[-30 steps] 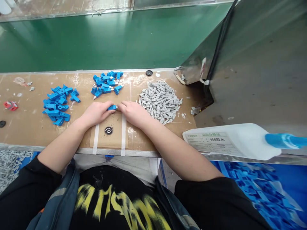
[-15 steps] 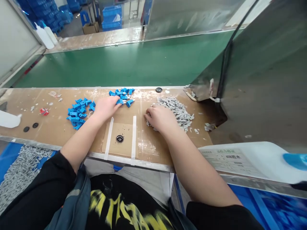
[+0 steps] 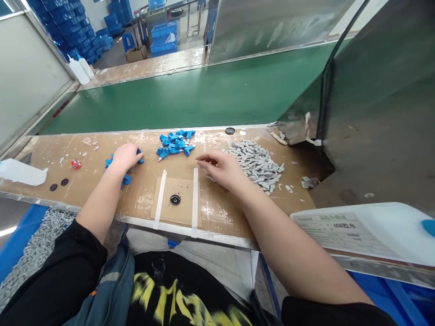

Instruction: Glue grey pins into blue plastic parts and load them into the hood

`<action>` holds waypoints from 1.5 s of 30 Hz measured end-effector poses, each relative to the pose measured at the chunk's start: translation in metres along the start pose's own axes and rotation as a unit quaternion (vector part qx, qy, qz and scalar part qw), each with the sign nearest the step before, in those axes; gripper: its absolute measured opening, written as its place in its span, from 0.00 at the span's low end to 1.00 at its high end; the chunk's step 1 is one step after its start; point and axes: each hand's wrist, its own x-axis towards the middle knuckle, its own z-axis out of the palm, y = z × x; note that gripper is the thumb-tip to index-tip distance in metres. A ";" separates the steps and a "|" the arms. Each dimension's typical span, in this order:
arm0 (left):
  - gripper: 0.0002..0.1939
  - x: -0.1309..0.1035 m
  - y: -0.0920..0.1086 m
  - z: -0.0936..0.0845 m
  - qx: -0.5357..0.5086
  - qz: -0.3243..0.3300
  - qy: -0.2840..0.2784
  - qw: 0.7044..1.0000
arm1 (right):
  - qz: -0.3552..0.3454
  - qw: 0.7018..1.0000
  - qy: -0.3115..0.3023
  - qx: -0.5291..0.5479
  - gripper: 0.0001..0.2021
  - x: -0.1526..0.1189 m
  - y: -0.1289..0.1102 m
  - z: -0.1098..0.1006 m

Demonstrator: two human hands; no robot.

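My left hand (image 3: pixel 125 157) is over the left pile of small blue plastic parts (image 3: pixel 126 179), covering much of it. Its fingers point down among the parts and are mostly hidden; the thumb points right, beside a blue part. My right hand (image 3: pixel 219 165) is at the left edge of a heap of small grey plastic pieces (image 3: pixel 256 164), its thumb and fingers drawn together. Whatever is between those fingertips is too small to make out. Between the hands, farther back, lies a second group of blue parts (image 3: pixel 175 142), some with pale tips.
A small black dish (image 3: pixel 175 199) with dark wet contents sits on a taped cardboard square (image 3: pixel 166 217). Behind the bench runs a green belt (image 3: pixel 190 102). A large white jug (image 3: pixel 367 231) stands at right, a white bottle (image 3: pixel 23 172) lies at left, and a metal panel (image 3: pixel 380 127) rises at right.
My left hand has moved left, from the back group of blue parts to the left pile. My right hand has drawn back slightly left from the grey heap. The view has shifted a little.
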 end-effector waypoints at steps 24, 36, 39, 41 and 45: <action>0.27 -0.024 0.109 0.048 -0.816 0.104 -0.033 0.567 | 0.178 0.930 -0.140 0.289 0.24 -0.014 -0.003 0.020; 0.32 -0.031 0.124 0.044 -0.812 0.086 -0.066 0.573 | 0.120 0.967 -0.142 0.176 0.24 -0.018 -0.011 0.015; 0.32 -0.033 0.127 0.042 -0.786 0.068 -0.053 0.612 | 0.101 0.967 -0.146 0.183 0.22 -0.020 -0.012 0.018; 0.33 -0.034 0.128 0.041 -0.772 0.064 -0.056 0.630 | 0.094 0.969 -0.147 0.176 0.21 -0.020 -0.013 0.018; 0.34 -0.033 0.129 0.042 -0.763 0.071 -0.049 0.641 | 0.072 0.971 -0.166 0.158 0.19 -0.019 -0.018 0.015</action>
